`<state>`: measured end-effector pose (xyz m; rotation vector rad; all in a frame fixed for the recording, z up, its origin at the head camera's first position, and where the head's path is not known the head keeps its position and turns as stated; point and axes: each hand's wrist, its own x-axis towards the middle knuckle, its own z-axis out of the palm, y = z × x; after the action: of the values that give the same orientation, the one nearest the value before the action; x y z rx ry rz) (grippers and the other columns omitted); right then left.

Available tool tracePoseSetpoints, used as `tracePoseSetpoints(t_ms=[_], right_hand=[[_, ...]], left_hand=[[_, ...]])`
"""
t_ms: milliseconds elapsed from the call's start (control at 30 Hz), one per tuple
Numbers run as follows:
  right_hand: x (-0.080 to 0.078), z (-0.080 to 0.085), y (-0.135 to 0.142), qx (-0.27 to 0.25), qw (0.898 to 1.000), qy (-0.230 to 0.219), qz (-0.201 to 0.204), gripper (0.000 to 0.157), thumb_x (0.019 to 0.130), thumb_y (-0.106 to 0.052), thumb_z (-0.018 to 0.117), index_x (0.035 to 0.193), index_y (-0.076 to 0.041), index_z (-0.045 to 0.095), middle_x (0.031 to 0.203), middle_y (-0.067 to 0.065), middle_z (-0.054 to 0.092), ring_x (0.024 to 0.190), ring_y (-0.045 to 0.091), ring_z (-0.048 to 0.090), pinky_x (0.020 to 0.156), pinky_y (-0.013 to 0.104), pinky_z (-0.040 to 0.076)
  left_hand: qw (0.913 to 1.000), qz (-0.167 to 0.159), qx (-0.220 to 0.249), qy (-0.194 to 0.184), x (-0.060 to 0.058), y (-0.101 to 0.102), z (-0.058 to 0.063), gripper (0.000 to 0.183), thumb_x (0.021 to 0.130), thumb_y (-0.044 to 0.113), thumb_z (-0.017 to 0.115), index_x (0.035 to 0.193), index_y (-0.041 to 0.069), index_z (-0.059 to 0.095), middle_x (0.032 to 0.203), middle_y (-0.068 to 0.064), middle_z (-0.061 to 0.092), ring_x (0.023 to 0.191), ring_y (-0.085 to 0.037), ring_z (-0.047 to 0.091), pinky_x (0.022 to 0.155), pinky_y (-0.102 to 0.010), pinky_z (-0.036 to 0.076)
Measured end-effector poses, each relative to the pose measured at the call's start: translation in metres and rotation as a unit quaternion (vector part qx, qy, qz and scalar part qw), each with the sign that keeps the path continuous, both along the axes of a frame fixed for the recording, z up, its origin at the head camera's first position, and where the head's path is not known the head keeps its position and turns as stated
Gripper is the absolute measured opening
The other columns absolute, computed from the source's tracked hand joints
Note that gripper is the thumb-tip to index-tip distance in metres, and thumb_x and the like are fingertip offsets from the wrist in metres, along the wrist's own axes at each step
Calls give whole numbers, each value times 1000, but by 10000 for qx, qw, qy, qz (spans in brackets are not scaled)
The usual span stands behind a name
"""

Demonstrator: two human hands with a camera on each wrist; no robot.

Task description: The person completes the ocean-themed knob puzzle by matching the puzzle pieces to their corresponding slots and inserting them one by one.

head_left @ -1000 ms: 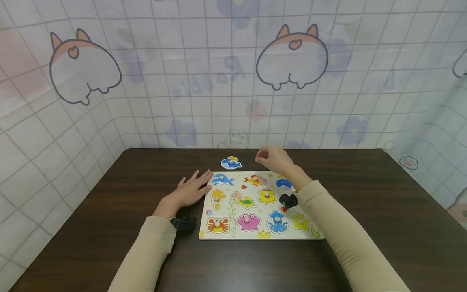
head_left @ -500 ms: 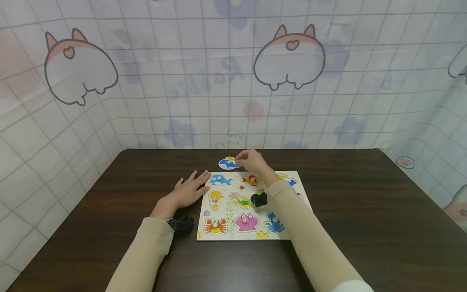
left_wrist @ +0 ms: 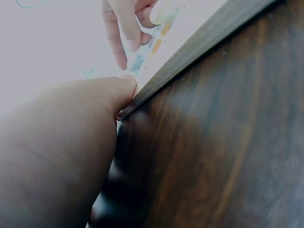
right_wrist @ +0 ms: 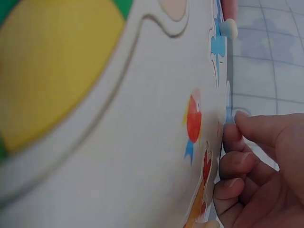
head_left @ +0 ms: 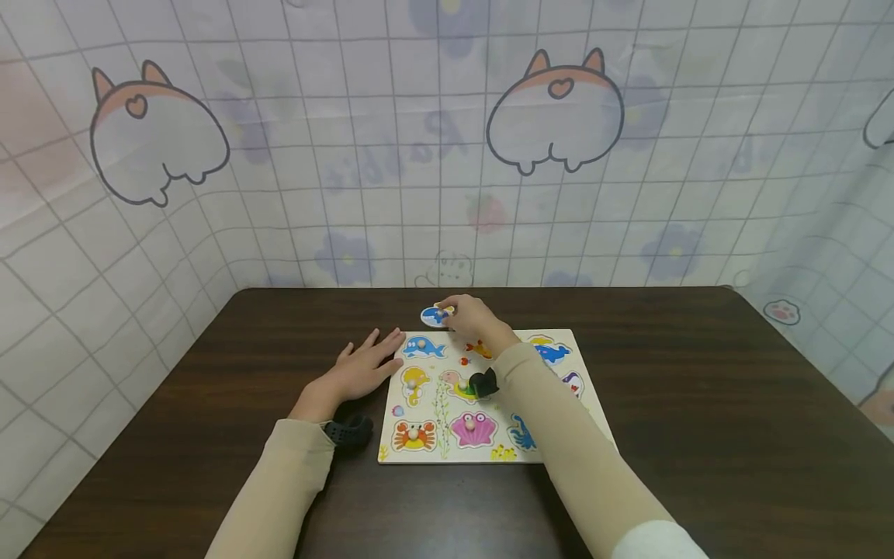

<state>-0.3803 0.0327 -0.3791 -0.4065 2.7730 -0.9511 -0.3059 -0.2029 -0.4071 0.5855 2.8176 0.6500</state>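
A flat wooden puzzle board (head_left: 461, 456) with sea-animal pieces lies on the table. Behind its far edge is a loose blue-and-white whale piece (head_left: 431, 317) with a yellow part. My right hand (head_left: 476, 320) reaches across the board and pinches this piece between thumb and fingers, partly hiding it. In the right wrist view, the thumb and index finger of the right hand (right_wrist: 261, 161) meet just past the board's edge. My left hand (head_left: 358, 371) rests with spread fingers at the board's left side, its thumb on the edge, as the left wrist view also shows.
Knobbed pieces sit in the board, among them a crab (head_left: 414, 436), a pink shell (head_left: 473, 429), a seahorse (head_left: 414, 384) and a blue dolphin-like fish (head_left: 423, 347). The dark wooden table (head_left: 698, 404) backs onto a printed curtain (head_left: 391, 171). The right forearm covers the board's right part.
My right hand has moved left from the back right of the board to the whale piece and now pinches it. The left hand stays in place at the board's edge.
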Motion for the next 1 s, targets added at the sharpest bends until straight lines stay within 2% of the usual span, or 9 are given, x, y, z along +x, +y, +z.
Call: tracePoseSetpoints(t_ms=[333,633,833,1000], right_hand=[[0,3,-3,205,9995,207,-95,23,105,-18,62,125,-9,69,129,13,66,100,25,58,93,40,49],[-1,4,-4,425,9987,85,-259,23,105,-19,61,124,-8,70,131,13,65,104,27,58,95,42,49],[-1,6,-3,820,9952,165,-502,18,105,-22,62,118,-11,69,126,11,66,102,27,58,91,45,49],[-2,6,-2,1013,9928,190,-618,20,104,-22,63,120,-11,69,121,9,67,102,27,58,91,45,49]], left_hand=[[10000,0,38,59,1,-3,0,62,111,39,42,165,15,23,171,-7,15,156,-39,3,116,-71,-2],[9999,-44,63,78,-1,-2,-1,63,111,40,42,165,16,22,171,-6,15,156,-39,3,116,-71,-2],[10000,-53,45,69,-1,-1,-2,62,111,40,42,165,16,22,171,-7,14,156,-39,3,116,-71,-2],[10000,-51,39,67,0,-1,-1,62,111,39,43,165,15,22,171,-7,14,156,-38,3,117,-71,-2]])
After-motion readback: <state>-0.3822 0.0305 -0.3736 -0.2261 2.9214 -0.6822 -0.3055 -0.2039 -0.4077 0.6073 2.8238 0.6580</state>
